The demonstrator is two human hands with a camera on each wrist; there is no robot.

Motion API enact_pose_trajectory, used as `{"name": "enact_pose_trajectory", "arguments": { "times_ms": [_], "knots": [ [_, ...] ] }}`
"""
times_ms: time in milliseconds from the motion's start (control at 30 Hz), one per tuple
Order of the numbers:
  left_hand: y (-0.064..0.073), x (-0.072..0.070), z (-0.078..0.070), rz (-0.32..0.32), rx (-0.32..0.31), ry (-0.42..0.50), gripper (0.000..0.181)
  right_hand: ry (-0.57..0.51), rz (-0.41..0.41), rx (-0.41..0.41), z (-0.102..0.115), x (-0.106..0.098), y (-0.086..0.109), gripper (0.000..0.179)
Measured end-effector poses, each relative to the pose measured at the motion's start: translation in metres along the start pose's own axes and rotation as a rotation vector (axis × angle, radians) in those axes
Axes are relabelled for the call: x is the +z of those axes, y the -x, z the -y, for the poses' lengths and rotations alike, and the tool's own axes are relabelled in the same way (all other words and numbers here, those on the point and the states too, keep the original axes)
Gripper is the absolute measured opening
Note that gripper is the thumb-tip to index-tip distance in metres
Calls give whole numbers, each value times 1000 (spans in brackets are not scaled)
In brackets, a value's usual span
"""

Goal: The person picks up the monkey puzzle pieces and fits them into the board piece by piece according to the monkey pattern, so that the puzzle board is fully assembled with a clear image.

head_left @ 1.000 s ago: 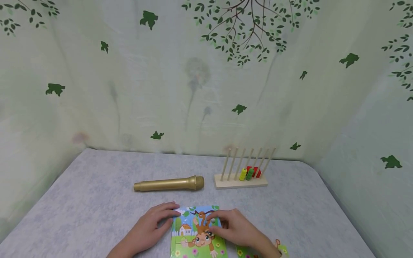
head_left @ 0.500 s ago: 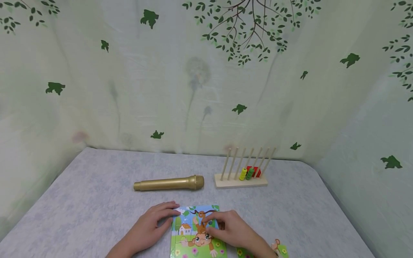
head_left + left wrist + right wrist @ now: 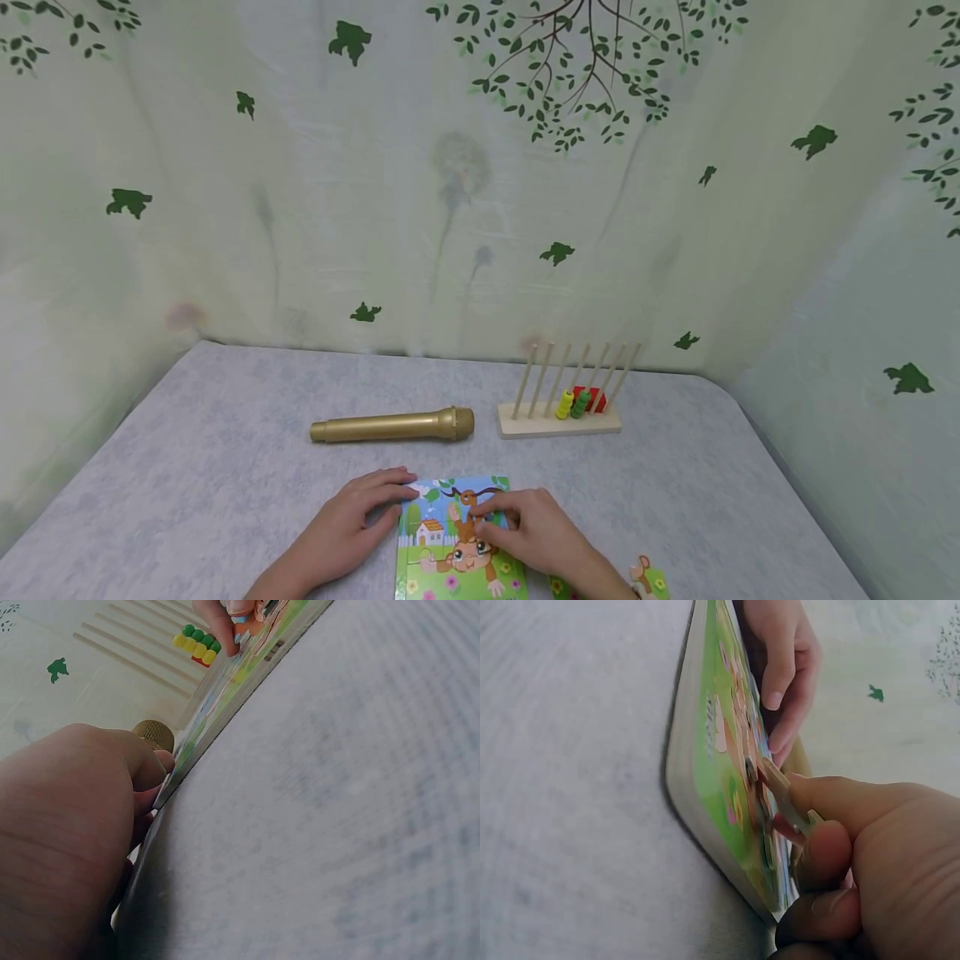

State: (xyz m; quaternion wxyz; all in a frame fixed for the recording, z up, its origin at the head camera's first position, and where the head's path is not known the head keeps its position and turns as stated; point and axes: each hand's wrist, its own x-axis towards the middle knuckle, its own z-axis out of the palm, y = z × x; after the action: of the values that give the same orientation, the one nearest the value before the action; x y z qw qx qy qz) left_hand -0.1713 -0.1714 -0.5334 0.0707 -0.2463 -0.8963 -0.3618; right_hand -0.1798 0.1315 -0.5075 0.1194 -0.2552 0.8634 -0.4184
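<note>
A jigsaw puzzle board [image 3: 416, 571] with a monkey, a small house and flowers lies at the table's near side. My left hand [image 3: 348, 525] rests at its left edge, fingers fairly straight, fingertips on the upper left corner. Over the upper right part, my right hand [image 3: 543, 533] pinches a thin puzzle piece [image 3: 781, 796] between thumb and fingers. In the right wrist view that piece is tilted, its lower end right at the picture. Part of the board's right side is hidden under the right hand.
Loose puzzle pieces [image 3: 651, 578] lie right of the board, partly behind the right forearm. Farther back lie a gold toy microphone [image 3: 393, 427] and a wooden peg stand [image 3: 558, 427] with yellow, green and red beads. A leaf-patterned curtain [image 3: 450, 208] hangs behind the table.
My right hand has shifted slightly left over the puzzle, still pinching the piece. The left hand has stayed nearly still at the board's edge.
</note>
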Motion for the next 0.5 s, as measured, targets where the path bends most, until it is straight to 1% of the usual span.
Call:
{"name": "enact_pose_trajectory", "arguments": {
  "times_ms": [233,500],
  "knots": [
    [0,0,-1,-4,8,-6,29,46,-17,25,-4,1,0,23],
    [0,0,-1,-14,14,-10,30,93,-18,48,1,0,2,26]
  ]
}}
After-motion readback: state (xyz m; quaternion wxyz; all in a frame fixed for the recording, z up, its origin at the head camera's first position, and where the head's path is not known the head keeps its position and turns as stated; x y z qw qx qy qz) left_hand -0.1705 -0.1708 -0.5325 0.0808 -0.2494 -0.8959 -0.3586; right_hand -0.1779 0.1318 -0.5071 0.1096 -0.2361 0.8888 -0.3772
